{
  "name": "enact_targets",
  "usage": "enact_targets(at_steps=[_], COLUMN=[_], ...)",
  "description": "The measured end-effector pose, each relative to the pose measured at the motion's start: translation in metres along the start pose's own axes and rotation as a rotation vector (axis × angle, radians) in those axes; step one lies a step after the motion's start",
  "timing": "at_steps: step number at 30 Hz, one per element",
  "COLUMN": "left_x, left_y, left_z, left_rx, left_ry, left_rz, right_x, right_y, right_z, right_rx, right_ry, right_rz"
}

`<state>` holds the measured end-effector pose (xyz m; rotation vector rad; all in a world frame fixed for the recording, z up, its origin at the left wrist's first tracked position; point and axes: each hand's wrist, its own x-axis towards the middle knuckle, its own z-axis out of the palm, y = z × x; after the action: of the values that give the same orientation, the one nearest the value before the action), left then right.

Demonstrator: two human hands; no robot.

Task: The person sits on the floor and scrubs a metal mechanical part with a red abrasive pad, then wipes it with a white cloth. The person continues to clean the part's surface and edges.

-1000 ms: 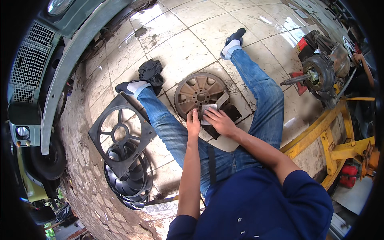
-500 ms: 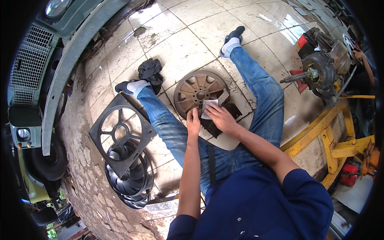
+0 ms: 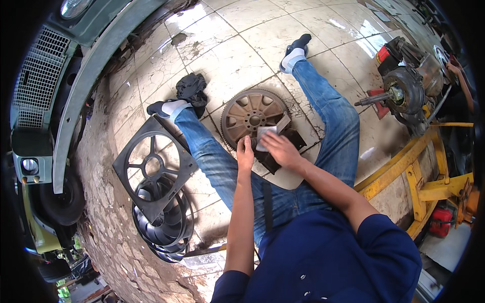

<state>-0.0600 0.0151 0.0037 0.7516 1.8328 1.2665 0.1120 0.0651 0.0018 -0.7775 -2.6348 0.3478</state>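
A rust-brown flywheel (image 3: 256,106) with a toothed rim lies between my spread legs. My left hand (image 3: 245,154) grips its near edge with the fingers close together, at the near end of a dark part. Under the fingers of my right hand (image 3: 284,151) is a small light grey sheet (image 3: 266,137), which looks like sandpaper or a folded cloth. The hand presses it against a surface mostly hidden beneath it. A dark blocky metal part (image 3: 294,139) with a paler bar-like edge sits at the flywheel's near right side.
Left of my leg lie a black fan shroud (image 3: 177,189) and a black fan (image 3: 160,232). A black cloth (image 3: 191,88) rests by my left foot. To the right stand a gearbox-like assembly (image 3: 404,91) and a yellow steel frame (image 3: 399,161). A vehicle's bumper (image 3: 76,101) is far left.
My right hand and the grey sheet have shifted slightly, and the hand is blurred by motion. My left hand stays at the flywheel's edge.
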Motion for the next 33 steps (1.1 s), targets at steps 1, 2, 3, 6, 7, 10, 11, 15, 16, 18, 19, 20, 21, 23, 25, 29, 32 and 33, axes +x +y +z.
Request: enact_targets(at_steps=[1, 2, 3, 6, 7, 10, 11, 15, 16, 18, 19, 20, 21, 23, 25, 29, 32, 33], left_x=[-0.001, -0.002, -0.003, -0.004, -0.004, -0.003, -0.002, 0.0, 0.0, -0.002, -0.002, -0.002, -0.001, 0.006, 0.004, -0.001, -0.001, -0.001], left_y=[0.001, 0.003, 0.004, 0.009, 0.01, 0.009, 0.007, -0.007, -0.006, 0.002, 0.002, 0.002, 0.001, -0.005, -0.008, -0.011, -0.015, -0.016], left_z=[0.002, 0.003, 0.002, 0.003, 0.002, 0.002, 0.001, -0.001, 0.0, 0.004, 0.005, 0.006, 0.007, 0.006, 0.002, 0.009, 0.008, 0.008], left_rx=[0.003, -0.057, -0.044, -0.029, -0.033, -0.05, -0.053, -0.033, -0.019, -0.02, -0.057, -0.094, -0.132, -0.131, -0.123, -0.007, -0.024, 0.039], left_ry=[0.0, 0.025, 0.028, 0.024, 0.024, 0.001, -0.01, 0.011, 0.01, 0.031, 0.025, 0.02, 0.014, 0.044, -0.014, 0.018, 0.012, 0.024], left_rz=[-0.006, 0.016, 0.017, 0.014, 0.011, -0.003, -0.01, 0.028, 0.028, 0.06, 0.062, 0.063, 0.064, 0.194, 0.176, 0.288, 0.309, 0.365], right_x=[0.0, -0.001, -0.001, -0.002, -0.002, -0.005, -0.005, 0.001, 0.002, 0.004, 0.005, 0.003, 0.0, -0.005, -0.006, 0.001, -0.001, -0.003], right_y=[0.006, 0.013, 0.019, 0.019, 0.014, -0.008, -0.014, 0.0, 0.013, 0.031, 0.032, 0.028, 0.021, 0.003, -0.003, 0.012, 0.009, 0.008], right_z=[-0.001, -0.002, -0.002, -0.008, -0.006, 0.001, 0.003, -0.01, -0.01, -0.014, -0.015, -0.014, -0.012, -0.007, -0.006, -0.008, -0.005, -0.005], right_rx=[-0.003, 0.018, 0.039, -0.032, -0.058, 0.033, 0.091, -0.002, -0.033, -0.092, -0.104, -0.079, -0.055, -0.001, 0.101, -0.073, -0.084, -0.048], right_ry=[0.024, 0.086, 0.147, 0.134, 0.12, -0.001, -0.028, -0.03, 0.021, 0.078, 0.104, 0.076, 0.048, -0.01, -0.024, 0.068, 0.093, 0.094], right_rz=[0.111, 0.199, 0.286, 0.35, 0.347, 0.111, 0.049, 0.121, 0.211, 0.359, 0.426, 0.355, 0.283, 0.113, 0.116, 0.263, 0.251, 0.245])
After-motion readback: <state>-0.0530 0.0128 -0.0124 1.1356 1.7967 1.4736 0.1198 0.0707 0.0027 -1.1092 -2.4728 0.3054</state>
